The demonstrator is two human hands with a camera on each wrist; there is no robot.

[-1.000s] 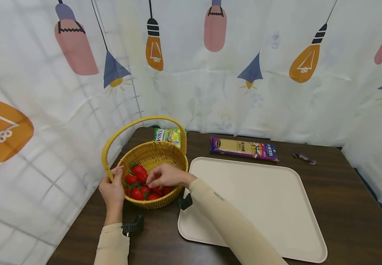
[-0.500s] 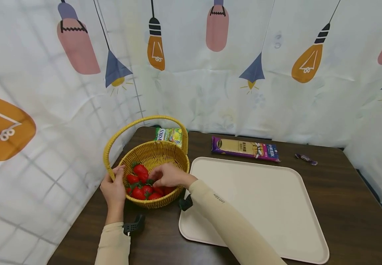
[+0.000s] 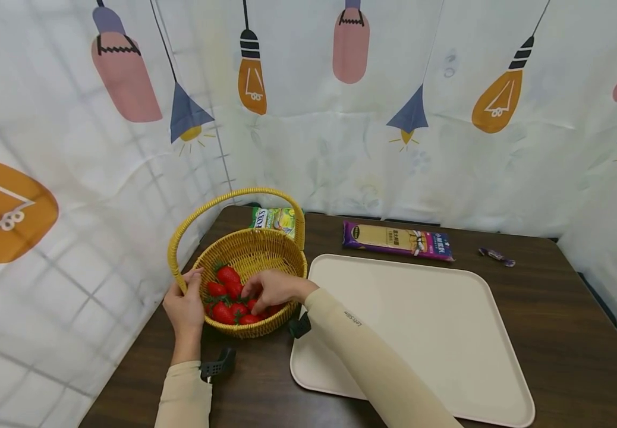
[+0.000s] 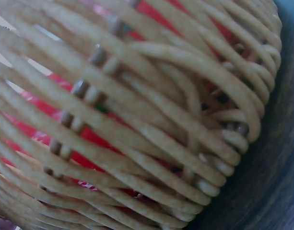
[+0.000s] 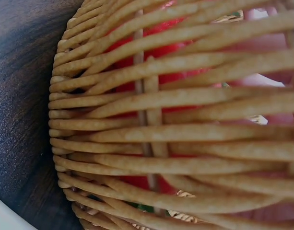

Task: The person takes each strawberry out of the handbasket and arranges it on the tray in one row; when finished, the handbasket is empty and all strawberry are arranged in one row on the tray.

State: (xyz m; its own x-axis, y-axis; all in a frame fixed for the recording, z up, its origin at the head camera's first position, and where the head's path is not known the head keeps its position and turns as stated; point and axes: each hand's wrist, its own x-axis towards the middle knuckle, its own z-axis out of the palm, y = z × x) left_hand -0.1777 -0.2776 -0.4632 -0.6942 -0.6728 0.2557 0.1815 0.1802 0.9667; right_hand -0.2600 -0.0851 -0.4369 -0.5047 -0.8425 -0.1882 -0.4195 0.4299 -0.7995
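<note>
A yellow wicker basket [image 3: 282, 249] with a tall arched handle stands at the left of the table, several red strawberries [image 3: 224, 313] with green leaves inside it. At its left side my left hand [image 3: 184, 303] holds the rim by the foot of the handle. My right hand [image 3: 272, 286] reaches over the right rim, thumb and fingers curled round a strawberry among the others; the fingertips are partly hidden. Both wrist views are filled by the woven wall [image 4: 151, 124], with red fruit showing through the gaps. Pink fingers [image 5: 266, 43] show through the weave in the right wrist view.
A large cream tray [image 3: 415, 333] lies right of the basket, under my right forearm. Behind it are a purple noodle packet [image 3: 396, 239] and a small wrapped candy [image 3: 496, 257]. A green candy bag [image 3: 273, 220] sits behind the basket. Curtains hang behind and left.
My right hand's thumb and fingers have spread from a close pinch near a strawberry's leaves and moved slightly right and down. The left hand stays on the basket.
</note>
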